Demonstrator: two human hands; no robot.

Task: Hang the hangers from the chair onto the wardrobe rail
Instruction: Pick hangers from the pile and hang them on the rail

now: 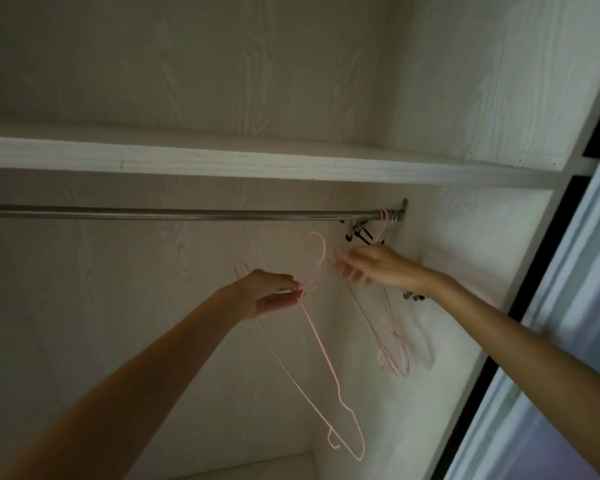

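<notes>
Left hand (272, 295) pinching pink hanger (321, 344) below rail (187, 214), right hand (378, 268) — fingers loose — among hung hangers (394, 355)

rail (187, 214) bare leftward, hung hangers (387, 216) crowd its right end

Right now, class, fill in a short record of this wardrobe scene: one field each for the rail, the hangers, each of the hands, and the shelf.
rail: round metal wardrobe rail, horizontal under the shelf
hung hangers: thin pink wire hangers bunched at the rail's right end
held hanger: pink wire hanger, hook below the rail, not yet on it
left hand: left hand pinches the held hanger near its neck
right hand: right hand reaches among the hung hangers; grip unclear
shelf: white wood-grain shelf above the rail
</notes>
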